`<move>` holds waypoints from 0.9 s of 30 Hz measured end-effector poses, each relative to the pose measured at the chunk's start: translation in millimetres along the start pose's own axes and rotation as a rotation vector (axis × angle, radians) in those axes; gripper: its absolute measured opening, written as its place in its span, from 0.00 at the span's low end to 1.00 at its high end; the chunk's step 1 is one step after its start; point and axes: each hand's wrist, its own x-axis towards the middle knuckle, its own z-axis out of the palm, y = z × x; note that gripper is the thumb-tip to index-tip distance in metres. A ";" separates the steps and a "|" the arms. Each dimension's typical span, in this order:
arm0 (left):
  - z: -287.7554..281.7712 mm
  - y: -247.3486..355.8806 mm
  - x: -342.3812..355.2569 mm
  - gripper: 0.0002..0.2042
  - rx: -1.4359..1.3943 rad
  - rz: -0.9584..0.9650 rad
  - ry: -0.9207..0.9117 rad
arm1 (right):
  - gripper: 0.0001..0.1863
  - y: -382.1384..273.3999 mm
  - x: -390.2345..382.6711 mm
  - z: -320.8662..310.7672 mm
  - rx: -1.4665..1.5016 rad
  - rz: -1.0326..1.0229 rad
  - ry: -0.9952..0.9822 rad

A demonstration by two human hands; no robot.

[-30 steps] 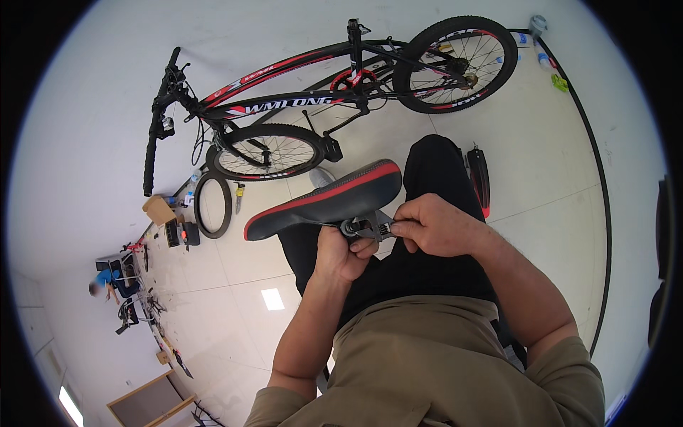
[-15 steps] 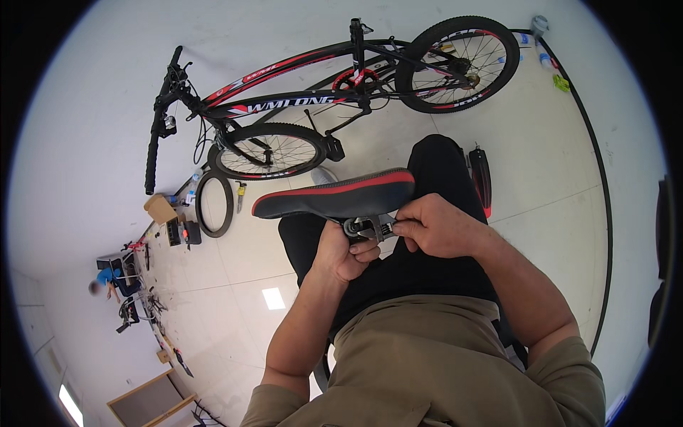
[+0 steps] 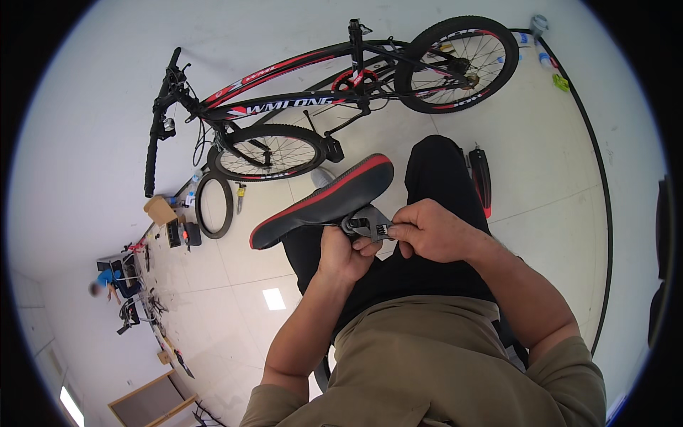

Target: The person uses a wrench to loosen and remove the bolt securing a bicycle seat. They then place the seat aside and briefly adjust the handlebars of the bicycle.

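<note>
The black-and-red saddle [image 3: 324, 203] is positioned over the left thigh, tilted, right end farther away. The left hand [image 3: 345, 255] is clamped on its underside, at the saddle clamp [image 3: 350, 225]. The right hand [image 3: 434, 231] grips the adjustable wrench [image 3: 371, 221], head beside the clamp; jaw engagement cannot be determined. The bicycle [image 3: 292, 106] is located on the far side.

Bright, even light; sq. glare [image 3: 273, 299] on floor [image 3: 235, 263]; far person's head [image 3: 94, 289] blurry; fisheye bend w/ blk corners.
</note>
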 end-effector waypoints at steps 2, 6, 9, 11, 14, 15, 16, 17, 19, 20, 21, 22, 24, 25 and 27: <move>-2.3 -5.8 2.2 0.17 0.017 0.040 -0.006 | 0.12 -1.4 -0.5 1.8 0.027 0.007 -0.002; 3.6 -8.7 -0.2 0.15 0.041 0.086 0.014 | 0.12 6.1 0.2 -0.2 -0.007 -0.029 0.006; 2.1 -7.9 -0.7 0.15 0.026 0.101 -0.028 | 0.12 5.2 1.9 2.2 0.038 -0.021 0.008; 3.8 -8.7 0.4 0.15 0.022 0.127 -0.004 | 0.13 6.6 2.5 4.6 0.093 -0.007 0.016; -0.3 -8.4 2.7 0.15 -0.008 0.183 -0.056 | 0.15 1.2 -0.3 9.7 0.326 0.115 -0.013; -1.6 -8.2 3.2 0.15 -0.021 0.204 -0.089 | 0.14 2.0 -0.5 14.7 0.433 0.147 -0.017; -0.5 -9.6 4.3 0.15 0.015 0.282 0.014 | 0.14 4.5 -0.5 22.0 0.541 0.178 -0.022; 5.4 -12.0 5.5 0.15 0.051 0.359 0.118 | 0.14 6.1 -0.8 29.2 0.649 0.210 -0.027; 8.9 -18.6 9.0 0.15 0.131 0.529 0.241 | 0.13 6.9 -3.2 44.3 0.868 0.257 -0.023; 7.4 -22.4 10.4 0.15 0.177 0.623 0.262 | 0.13 5.9 -4.3 50.5 0.979 0.282 -0.023; 6.9 -24.7 10.5 0.15 0.223 0.716 0.283 | 0.13 3.2 -5.2 54.2 1.012 0.304 -0.012; 7.1 -26.1 8.7 0.14 0.236 0.728 0.308 | 0.13 3.0 -4.5 55.3 1.007 0.303 -0.009; 10.5 -29.8 4.4 0.14 0.262 0.742 0.353 | 0.13 6.4 -3.7 56.6 0.997 0.301 0.007; 13.7 -29.7 4.0 0.14 0.217 0.711 0.321 | 0.13 6.7 -3.8 55.2 0.966 0.317 0.017; 19.8 -25.9 3.8 0.13 0.129 0.657 0.260 | 0.13 4.4 -3.5 50.5 0.900 0.343 0.029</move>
